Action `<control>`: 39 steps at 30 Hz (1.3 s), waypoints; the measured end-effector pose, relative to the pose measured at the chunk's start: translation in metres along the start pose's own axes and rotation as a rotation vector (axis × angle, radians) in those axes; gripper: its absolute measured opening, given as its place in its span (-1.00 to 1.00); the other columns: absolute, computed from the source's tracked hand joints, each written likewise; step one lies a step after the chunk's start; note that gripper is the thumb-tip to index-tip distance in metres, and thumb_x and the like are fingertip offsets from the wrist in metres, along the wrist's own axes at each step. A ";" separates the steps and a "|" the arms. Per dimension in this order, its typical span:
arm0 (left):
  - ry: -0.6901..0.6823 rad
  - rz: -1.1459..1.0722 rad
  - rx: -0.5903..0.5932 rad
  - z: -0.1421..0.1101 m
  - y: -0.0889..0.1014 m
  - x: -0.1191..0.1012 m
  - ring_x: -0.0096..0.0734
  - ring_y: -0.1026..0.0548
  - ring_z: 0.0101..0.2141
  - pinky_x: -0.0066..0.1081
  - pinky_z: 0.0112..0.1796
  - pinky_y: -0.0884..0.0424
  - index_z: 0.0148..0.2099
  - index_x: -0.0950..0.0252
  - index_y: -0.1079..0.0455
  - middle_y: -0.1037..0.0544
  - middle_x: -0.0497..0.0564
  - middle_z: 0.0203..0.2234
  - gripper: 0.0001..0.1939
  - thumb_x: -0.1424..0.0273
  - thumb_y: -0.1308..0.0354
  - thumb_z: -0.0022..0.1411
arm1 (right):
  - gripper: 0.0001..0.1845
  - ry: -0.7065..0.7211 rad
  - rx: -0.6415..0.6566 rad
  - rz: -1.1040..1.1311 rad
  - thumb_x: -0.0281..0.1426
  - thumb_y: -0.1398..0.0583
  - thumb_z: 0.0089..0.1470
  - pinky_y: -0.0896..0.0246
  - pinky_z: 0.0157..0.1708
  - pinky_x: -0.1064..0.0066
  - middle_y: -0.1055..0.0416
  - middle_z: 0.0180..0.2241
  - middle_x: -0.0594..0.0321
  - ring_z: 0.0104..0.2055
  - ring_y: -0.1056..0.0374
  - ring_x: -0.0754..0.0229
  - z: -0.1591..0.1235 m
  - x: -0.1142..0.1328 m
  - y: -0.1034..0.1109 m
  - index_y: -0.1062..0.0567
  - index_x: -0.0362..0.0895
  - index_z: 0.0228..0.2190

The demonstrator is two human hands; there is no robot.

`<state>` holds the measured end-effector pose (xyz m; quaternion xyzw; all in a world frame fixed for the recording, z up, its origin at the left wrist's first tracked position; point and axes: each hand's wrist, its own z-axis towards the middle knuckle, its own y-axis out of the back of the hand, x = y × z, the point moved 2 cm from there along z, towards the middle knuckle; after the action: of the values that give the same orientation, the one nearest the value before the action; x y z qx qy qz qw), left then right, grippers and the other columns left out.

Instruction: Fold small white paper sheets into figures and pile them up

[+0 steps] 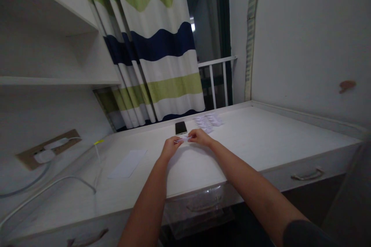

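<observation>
White paper piece (186, 138) sits between left hand (172, 146) and right hand (199, 137), fingers pinched on its ends, near the phone (181, 127). Folding appears in hand; the next move likely needs even pressure.

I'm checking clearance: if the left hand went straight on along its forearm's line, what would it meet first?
Apart from the paper pinched in it, the left hand would likely meet the phone on the desk first; the hand's height is unclear, so it might pass over.
</observation>
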<state>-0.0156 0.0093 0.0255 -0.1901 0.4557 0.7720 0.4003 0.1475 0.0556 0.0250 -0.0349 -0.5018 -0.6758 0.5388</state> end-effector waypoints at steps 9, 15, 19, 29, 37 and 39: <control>0.067 -0.127 0.008 0.000 0.002 -0.004 -0.42 -0.42 -0.51 -0.44 -0.42 -0.34 -0.45 0.35 -0.45 -0.51 0.00 -0.55 -0.87 0.43 -0.14 -0.13 | -0.86 -0.134 0.031 0.193 -0.42 -0.26 -0.32 -0.02 -0.59 0.54 -0.34 -0.70 0.32 -0.62 -0.20 0.35 0.000 -0.002 0.001 -0.50 -0.27 -0.60; 0.059 -0.236 -0.027 0.001 0.001 -0.004 -0.50 -0.36 -0.57 -0.49 -0.49 -0.30 -0.38 0.35 -0.41 -0.44 -0.06 -0.61 -0.80 0.40 -0.14 -0.17 | -0.72 -0.090 -0.030 0.441 -0.49 -0.26 -0.39 -0.14 -0.53 0.52 -0.35 -0.63 0.34 -0.56 -0.28 0.33 0.002 -0.004 -0.003 -0.43 -0.24 -0.46; 0.065 -0.318 -0.039 0.000 0.000 -0.006 -0.52 -0.36 -0.56 -0.50 -0.51 -0.31 -0.36 0.33 -0.35 -0.41 -0.08 -0.60 -0.76 0.39 -0.14 -0.18 | -0.60 -0.090 -0.052 0.515 -0.50 -0.27 -0.43 -0.16 -0.54 0.52 -0.35 -0.58 0.34 -0.56 -0.27 0.35 0.002 -0.002 -0.003 -0.40 -0.23 -0.38; 0.058 -0.286 -0.010 -0.002 -0.003 -0.008 -0.56 -0.36 -0.54 -0.53 -0.52 -0.32 -0.33 0.33 -0.31 -0.40 -0.07 -0.50 -0.76 0.44 -0.14 -0.18 | -0.74 -0.186 0.096 0.429 -0.46 -0.23 -0.35 -0.08 -0.57 0.53 -0.35 -0.63 0.32 -0.60 -0.19 0.38 -0.002 0.002 -0.005 -0.49 -0.29 -0.46; 0.135 -0.349 0.053 -0.003 -0.010 -0.002 -0.49 -0.40 -0.50 -0.46 -0.50 -0.37 -0.32 0.34 -0.31 -0.43 -0.04 -0.48 -0.70 0.40 -0.19 -0.20 | -0.84 -0.154 0.109 0.436 -0.45 -0.22 -0.33 -0.07 -0.55 0.53 -0.34 -0.65 0.32 -0.59 -0.19 0.37 -0.004 0.004 -0.007 -0.47 -0.27 -0.55; 0.176 -0.373 0.100 -0.004 -0.012 -0.001 -0.46 -0.41 -0.50 -0.44 -0.49 -0.38 -0.36 0.36 -0.33 -0.46 -0.02 -0.50 -0.70 0.37 -0.23 -0.23 | -0.87 -0.140 0.117 0.445 -0.49 -0.20 -0.33 -0.08 -0.54 0.53 -0.35 -0.64 0.32 -0.57 -0.20 0.37 -0.003 0.004 -0.007 -0.47 -0.26 -0.56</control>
<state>-0.0056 0.0083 0.0175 -0.3179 0.4836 0.6413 0.5039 0.1425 0.0498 0.0214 -0.1598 -0.5563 -0.5061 0.6394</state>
